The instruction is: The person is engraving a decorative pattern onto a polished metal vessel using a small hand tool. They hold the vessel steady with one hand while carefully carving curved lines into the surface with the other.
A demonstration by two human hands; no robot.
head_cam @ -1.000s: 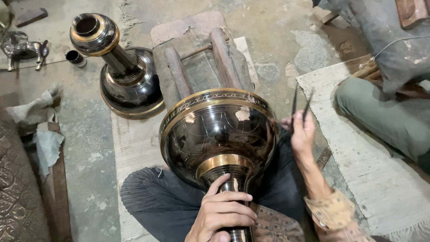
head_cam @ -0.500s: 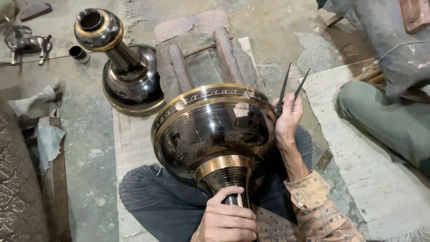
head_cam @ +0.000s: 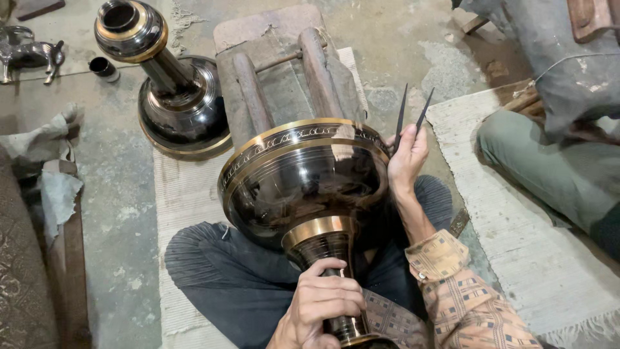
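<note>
Brass-banded vase held across the lap

Dark metal vase [head_cam: 303,187] lies on the person's knees; left hand [head_cam: 323,304] is clenched around its neck to keep it steady. Right hand [head_cam: 405,161] presses the rim, pinching two thin tools [head_cam: 411,119]. Beyond, a wooden rest [head_cam: 284,77], second vase [head_cam: 168,90]

A rough grey concrete floor [head_cam: 116,226], stained and dusty, fills the scene. A pale woven mat [head_cam: 549,258] with a fringed edge lies at the right, another pale mat [head_cam: 184,194] left of centre. A worn wooden stand [head_cam: 278,71] sits far centre, crumpled grey rags [head_cam: 51,161] at the left
</note>
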